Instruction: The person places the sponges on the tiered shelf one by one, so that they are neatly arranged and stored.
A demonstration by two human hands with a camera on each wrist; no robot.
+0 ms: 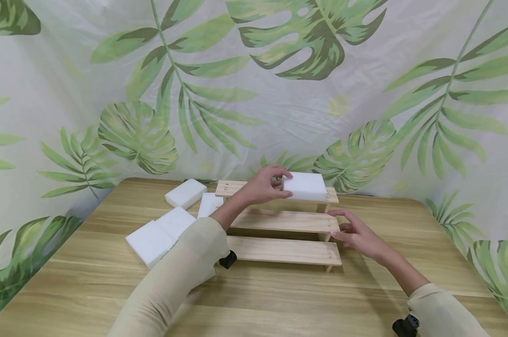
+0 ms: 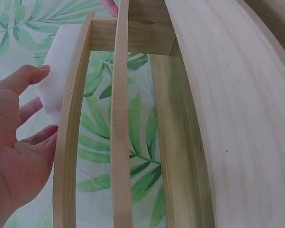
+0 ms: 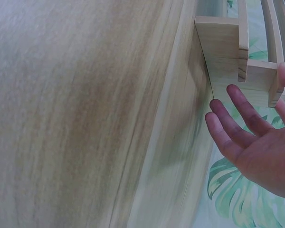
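My left hand (image 1: 263, 186) holds a white foam block (image 1: 306, 186) by its left end, thumb on the near side, fingers behind. The block lies over the right part of the top board of a three-tier wooden shelf (image 1: 279, 221). In the left wrist view, the thumb and fingers of that hand (image 2: 16, 137) lie against the block (image 2: 61, 61) beside the board's edge. At the shelf's right end is my right hand (image 1: 361, 238), its thumb and forefinger at the middle board. The right wrist view shows this hand (image 3: 263, 149) with its other fingers loosely extended.
Several more white blocks lie left of the shelf, including a single block (image 1: 185, 193) at the back and adjoining blocks (image 1: 153, 238) nearer the front, partly behind my left sleeve (image 1: 174, 276). A leaf-patterned cloth (image 1: 279, 117) hangs behind the wooden table (image 1: 279, 299).
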